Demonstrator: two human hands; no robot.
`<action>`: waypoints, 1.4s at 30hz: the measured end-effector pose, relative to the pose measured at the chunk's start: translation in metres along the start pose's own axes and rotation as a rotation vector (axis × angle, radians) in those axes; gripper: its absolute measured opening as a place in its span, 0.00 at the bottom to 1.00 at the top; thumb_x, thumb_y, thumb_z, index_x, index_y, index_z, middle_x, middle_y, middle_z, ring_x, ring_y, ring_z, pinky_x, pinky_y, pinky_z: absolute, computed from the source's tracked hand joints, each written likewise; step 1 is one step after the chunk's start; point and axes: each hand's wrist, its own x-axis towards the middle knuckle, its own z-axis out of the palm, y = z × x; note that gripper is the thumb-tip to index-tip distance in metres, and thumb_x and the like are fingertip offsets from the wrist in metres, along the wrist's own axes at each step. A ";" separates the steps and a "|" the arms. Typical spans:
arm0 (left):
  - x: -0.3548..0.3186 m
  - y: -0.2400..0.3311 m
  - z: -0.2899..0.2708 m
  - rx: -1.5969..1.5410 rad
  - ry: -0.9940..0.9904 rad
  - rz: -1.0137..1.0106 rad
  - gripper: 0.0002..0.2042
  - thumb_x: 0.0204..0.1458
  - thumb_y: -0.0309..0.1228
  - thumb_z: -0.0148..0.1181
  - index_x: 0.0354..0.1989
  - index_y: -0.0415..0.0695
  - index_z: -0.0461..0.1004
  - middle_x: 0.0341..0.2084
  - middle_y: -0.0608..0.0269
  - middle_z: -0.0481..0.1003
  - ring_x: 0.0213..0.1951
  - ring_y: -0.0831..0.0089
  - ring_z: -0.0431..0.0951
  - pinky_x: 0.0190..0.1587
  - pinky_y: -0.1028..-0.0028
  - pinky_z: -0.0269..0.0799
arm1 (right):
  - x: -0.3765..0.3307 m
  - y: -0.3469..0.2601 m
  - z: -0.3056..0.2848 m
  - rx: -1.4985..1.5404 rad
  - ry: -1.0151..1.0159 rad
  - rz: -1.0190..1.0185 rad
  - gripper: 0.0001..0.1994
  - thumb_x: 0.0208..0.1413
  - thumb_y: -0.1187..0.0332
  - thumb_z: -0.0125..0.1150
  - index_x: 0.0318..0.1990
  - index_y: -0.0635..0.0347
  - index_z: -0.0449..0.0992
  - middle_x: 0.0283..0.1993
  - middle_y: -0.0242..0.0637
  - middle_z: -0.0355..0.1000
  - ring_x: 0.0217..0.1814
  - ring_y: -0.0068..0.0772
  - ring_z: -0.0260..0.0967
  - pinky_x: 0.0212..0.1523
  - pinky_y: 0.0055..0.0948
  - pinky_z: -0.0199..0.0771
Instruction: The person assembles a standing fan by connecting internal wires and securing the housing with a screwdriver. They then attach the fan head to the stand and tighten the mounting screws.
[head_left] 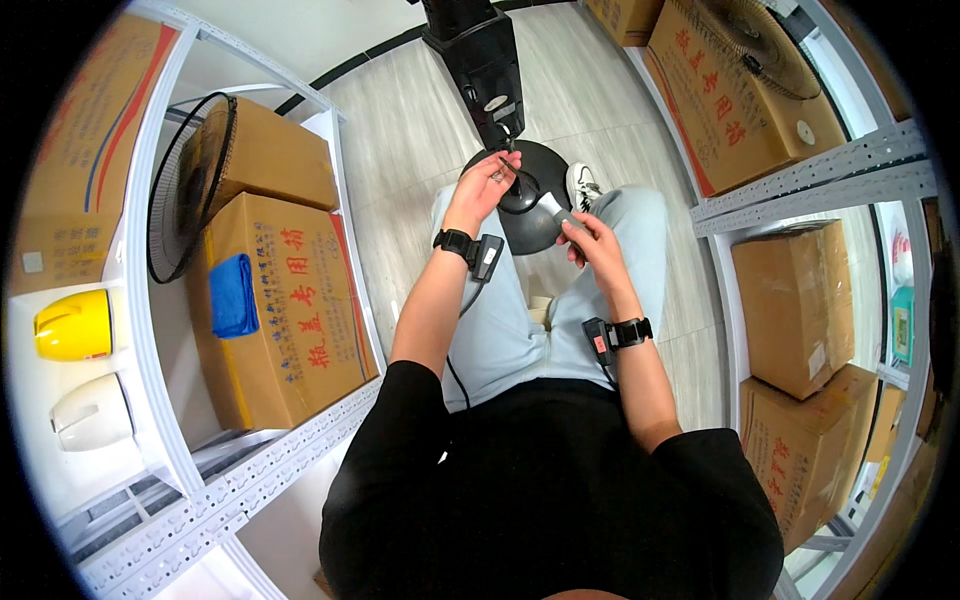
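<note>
In front of my knees stands a black fan-like stand, its tapered body (470, 65) above a round black base (535, 235). My left hand (484, 186) is closed, its fingertips pinching what looks like a thin black cord (524, 178) beside the pole, just above the base. Gripped in my right hand (597, 250) is a small tool with a grey handle and a pale, flared head, perhaps a brush (563, 211). Its head points up and left at the base's centre, close to the cord. The pinched end is partly hidden by my left fingers.
White metal shelves (245, 515) flank me on both sides, holding cardboard boxes (285, 310). A round wire fan grille (190, 190) leans on the left shelf, near a folded blue cloth (233, 296), and another grille (750, 45) lies at the upper right. A yellow rounded shell (75, 325) sits far left.
</note>
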 end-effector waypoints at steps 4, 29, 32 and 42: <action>0.012 -0.002 -0.004 -0.031 -0.031 -0.036 0.07 0.60 0.24 0.50 0.43 0.35 0.68 0.44 0.50 0.74 0.38 0.70 0.74 0.40 0.76 0.72 | 0.008 0.000 -0.007 -0.048 0.028 -0.012 0.16 0.56 0.61 0.63 0.47 0.61 0.74 0.29 0.30 0.75 0.22 0.13 0.65 0.20 0.15 0.61; 0.033 -0.019 0.009 0.260 0.019 -0.034 0.06 0.60 0.32 0.55 0.37 0.42 0.72 0.41 0.54 0.76 0.28 0.79 0.68 0.28 0.82 0.64 | 0.023 0.013 -0.038 -0.220 0.147 -0.041 0.17 0.51 0.62 0.66 0.46 0.61 0.76 0.27 0.30 0.76 0.22 0.15 0.68 0.19 0.17 0.62; 0.030 -0.019 0.009 0.262 0.001 -0.032 0.06 0.61 0.31 0.53 0.39 0.41 0.71 0.43 0.53 0.76 0.29 0.78 0.68 0.28 0.82 0.65 | 0.023 0.013 -0.039 -0.201 0.144 -0.047 0.17 0.51 0.63 0.66 0.46 0.61 0.76 0.27 0.29 0.75 0.22 0.15 0.67 0.19 0.17 0.61; 0.028 -0.020 0.013 0.253 0.030 -0.050 0.07 0.62 0.29 0.52 0.41 0.38 0.70 0.43 0.51 0.75 0.28 0.78 0.68 0.28 0.82 0.64 | 0.019 0.011 -0.039 -0.209 0.140 -0.042 0.16 0.50 0.64 0.66 0.45 0.60 0.77 0.28 0.29 0.75 0.22 0.15 0.67 0.19 0.17 0.60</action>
